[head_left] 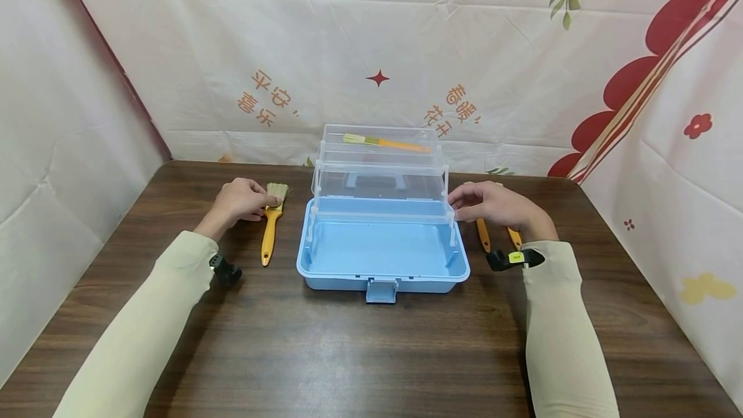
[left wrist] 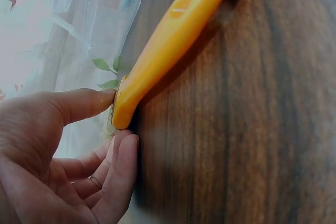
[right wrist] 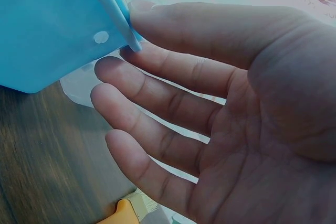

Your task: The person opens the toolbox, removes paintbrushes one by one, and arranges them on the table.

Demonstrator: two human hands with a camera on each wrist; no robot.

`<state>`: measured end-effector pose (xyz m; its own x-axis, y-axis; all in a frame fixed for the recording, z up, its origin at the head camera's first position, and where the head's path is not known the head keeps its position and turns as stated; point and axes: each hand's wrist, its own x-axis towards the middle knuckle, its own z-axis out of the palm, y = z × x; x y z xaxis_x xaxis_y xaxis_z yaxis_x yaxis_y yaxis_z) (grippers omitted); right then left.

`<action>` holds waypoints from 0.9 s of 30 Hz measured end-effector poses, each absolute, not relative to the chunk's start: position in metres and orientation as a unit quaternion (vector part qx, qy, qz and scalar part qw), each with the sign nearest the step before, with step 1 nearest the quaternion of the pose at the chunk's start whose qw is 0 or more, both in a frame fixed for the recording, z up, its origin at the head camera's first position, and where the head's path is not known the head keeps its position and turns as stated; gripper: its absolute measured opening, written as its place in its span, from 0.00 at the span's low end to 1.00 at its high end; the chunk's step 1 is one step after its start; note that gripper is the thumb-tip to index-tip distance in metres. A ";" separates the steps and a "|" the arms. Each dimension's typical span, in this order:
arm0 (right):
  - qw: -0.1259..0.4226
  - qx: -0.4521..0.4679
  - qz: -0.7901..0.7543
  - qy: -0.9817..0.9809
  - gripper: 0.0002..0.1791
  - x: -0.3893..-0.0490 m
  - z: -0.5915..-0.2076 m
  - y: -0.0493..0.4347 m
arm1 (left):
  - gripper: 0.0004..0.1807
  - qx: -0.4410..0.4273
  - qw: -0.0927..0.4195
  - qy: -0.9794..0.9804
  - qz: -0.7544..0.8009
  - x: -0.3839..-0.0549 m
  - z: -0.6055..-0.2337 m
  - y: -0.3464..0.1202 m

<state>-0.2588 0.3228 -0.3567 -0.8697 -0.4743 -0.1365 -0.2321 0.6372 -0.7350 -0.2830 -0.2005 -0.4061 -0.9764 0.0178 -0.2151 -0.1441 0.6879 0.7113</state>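
An open light-blue plastic storage box (head_left: 342, 282), with clear fold-out trays (head_left: 380, 169), stands mid-table. To its left, a yellow-handled paintbrush (head_left: 269, 237) lies with bristles pointing away. My left hand (head_left: 238, 202) pinches this paintbrush (left wrist: 173, 40) around its metal band, thumb on one side and fingers at the other. At the box's right side, my right hand (head_left: 493, 204) holds the rim. In the right wrist view, the thumb and index finger meet at the blue rim (right wrist: 113, 11), while the other fingers extend loosely below it.
Another paintbrush (head_left: 400, 145) lies in the top clear tray. Right of the box, two yellow handles (head_left: 483, 235) show partly beneath the right hand and wrist. The box's front latch (head_left: 381, 291) hangs down. A printed cloth (head_left: 377, 37) hangs behind the wooden table (head_left: 360, 360).
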 end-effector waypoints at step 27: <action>0.163 -0.198 -0.381 0.888 0.20 -0.259 -0.357 0.323 | 0.25 -0.031 0.113 0.905 0.409 -0.283 -0.401 -0.207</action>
